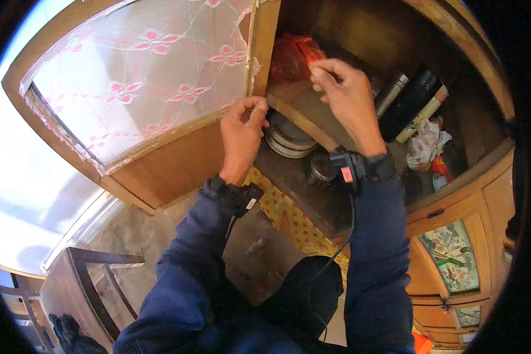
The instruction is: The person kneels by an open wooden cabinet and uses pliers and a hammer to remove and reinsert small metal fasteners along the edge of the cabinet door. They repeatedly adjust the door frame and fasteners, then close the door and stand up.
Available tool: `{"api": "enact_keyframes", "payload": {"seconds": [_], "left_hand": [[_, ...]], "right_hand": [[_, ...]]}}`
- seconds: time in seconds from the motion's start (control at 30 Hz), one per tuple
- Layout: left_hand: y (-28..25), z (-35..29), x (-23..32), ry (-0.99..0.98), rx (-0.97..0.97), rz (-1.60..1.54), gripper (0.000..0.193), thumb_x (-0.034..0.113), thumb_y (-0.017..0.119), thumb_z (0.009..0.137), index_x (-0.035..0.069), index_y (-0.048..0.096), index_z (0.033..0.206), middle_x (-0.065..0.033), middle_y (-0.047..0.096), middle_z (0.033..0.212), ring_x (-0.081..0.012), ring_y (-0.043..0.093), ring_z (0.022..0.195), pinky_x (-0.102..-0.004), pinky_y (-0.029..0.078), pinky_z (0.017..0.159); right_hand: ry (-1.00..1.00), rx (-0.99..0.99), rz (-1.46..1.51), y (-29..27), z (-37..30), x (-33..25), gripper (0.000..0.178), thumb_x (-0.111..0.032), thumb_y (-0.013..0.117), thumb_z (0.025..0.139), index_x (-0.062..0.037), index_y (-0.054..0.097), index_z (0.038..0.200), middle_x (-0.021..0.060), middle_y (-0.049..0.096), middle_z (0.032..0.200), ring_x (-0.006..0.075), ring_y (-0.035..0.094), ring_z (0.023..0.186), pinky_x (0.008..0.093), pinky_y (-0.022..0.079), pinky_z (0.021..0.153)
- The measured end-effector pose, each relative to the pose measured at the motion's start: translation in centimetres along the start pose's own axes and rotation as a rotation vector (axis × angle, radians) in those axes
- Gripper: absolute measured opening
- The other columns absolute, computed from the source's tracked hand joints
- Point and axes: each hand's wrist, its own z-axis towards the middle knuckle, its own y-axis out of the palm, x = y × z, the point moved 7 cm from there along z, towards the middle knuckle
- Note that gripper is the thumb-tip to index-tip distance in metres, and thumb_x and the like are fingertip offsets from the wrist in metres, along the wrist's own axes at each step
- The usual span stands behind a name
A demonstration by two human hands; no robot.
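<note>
My left hand point(242, 133) is closed, its thumb and fingers curled together beside the inner edge of the open cabinet door point(174, 168). Anything between those fingers is too small to make out. Higher up and to the right, my right hand point(349, 97) reaches into the cabinet with thumb and index finger pinched together. Their tips meet the bright orange-red edge of a red plastic bag point(289, 58), which lies on the cabinet's upper shelf. A wooden shelf edge point(304, 124) runs between my two hands. Below it sit stacked plates point(289, 137) and a glass jar point(323, 169).
Right of my right hand stand a black flask point(408, 101), a silver-topped flask point(392, 94), a pale cylinder point(422, 115) and a crumpled white plastic bag point(426, 144). Yellow patterned cloth point(289, 209) hangs at the cabinet front. A dark wooden stool point(82, 289) stands lower left.
</note>
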Motion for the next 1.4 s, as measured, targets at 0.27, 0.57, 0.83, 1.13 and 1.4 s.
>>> {"api": "enact_keyframes", "payload": {"seconds": [0.27, 0.57, 0.83, 1.13, 1.4], "left_hand": [[-1.3, -0.8, 6.0, 0.348, 0.016, 0.303, 0.034, 0.011, 0.07, 0.096, 0.005, 0.061, 0.128, -0.0057, 0.065, 0.104, -0.0131, 0.062, 0.092, -0.0276, 0.051, 0.076], [-0.9, -0.4, 4.8, 0.326, -0.012, 0.305, 0.041, 0.004, 0.072, 0.089, 0.003, 0.06, 0.128, -0.0133, 0.064, 0.115, -0.0209, 0.067, 0.096, -0.0328, 0.054, 0.074], [-0.4, 0.1, 3.5, 0.184, -0.089, 0.101, 0.038, 0.011, 0.069, 0.094, -0.001, 0.059, 0.129, -0.0134, 0.066, 0.118, -0.0228, 0.068, 0.1, -0.0333, 0.055, 0.079], [2.1, 0.9, 1.4, -0.371, -0.213, -0.767, 0.044, 0.022, 0.064, 0.102, -0.001, 0.05, 0.137, -0.0156, 0.058, 0.137, -0.024, 0.063, 0.114, -0.0328, 0.055, 0.087], [4.2, 3.5, -0.2, -0.602, -0.237, -1.256, 0.045, 0.022, 0.064, 0.101, -0.004, 0.05, 0.135, -0.0172, 0.058, 0.135, -0.0256, 0.062, 0.116, -0.0344, 0.057, 0.089]], "right_hand": [[-0.01, 0.03, 0.215, 3.9, 6.9, -4.0, 0.028, -0.026, 0.066, 0.099, 0.0, 0.074, 0.102, 0.0051, 0.073, 0.085, 0.011, 0.069, 0.074, 0.0259, 0.055, 0.06], [-0.035, 0.134, 0.231, 5.1, 8.7, -6.2, 0.029, -0.027, 0.075, 0.094, 0.0014, 0.072, 0.099, 0.0037, 0.071, 0.081, 0.0085, 0.065, 0.066, 0.0227, 0.051, 0.056], [-0.154, 0.162, 0.15, 5.1, 10.0, -5.4, 0.027, -0.023, 0.069, 0.095, 0.0038, 0.071, 0.099, 0.009, 0.074, 0.079, 0.0131, 0.072, 0.068, 0.029, 0.056, 0.062], [-0.19, -0.014, 0.108, 5.4, 10.7, -5.2, 0.027, -0.023, 0.06, 0.104, 0.0028, 0.06, 0.11, 0.0039, 0.064, 0.085, 0.0094, 0.063, 0.07, 0.0233, 0.05, 0.052], [-0.167, -0.037, 0.188, 6.1, 11.4, -4.4, 0.028, -0.026, 0.059, 0.105, 0.0013, 0.061, 0.109, 0.0029, 0.063, 0.087, 0.0093, 0.063, 0.076, 0.0227, 0.052, 0.058]]}}
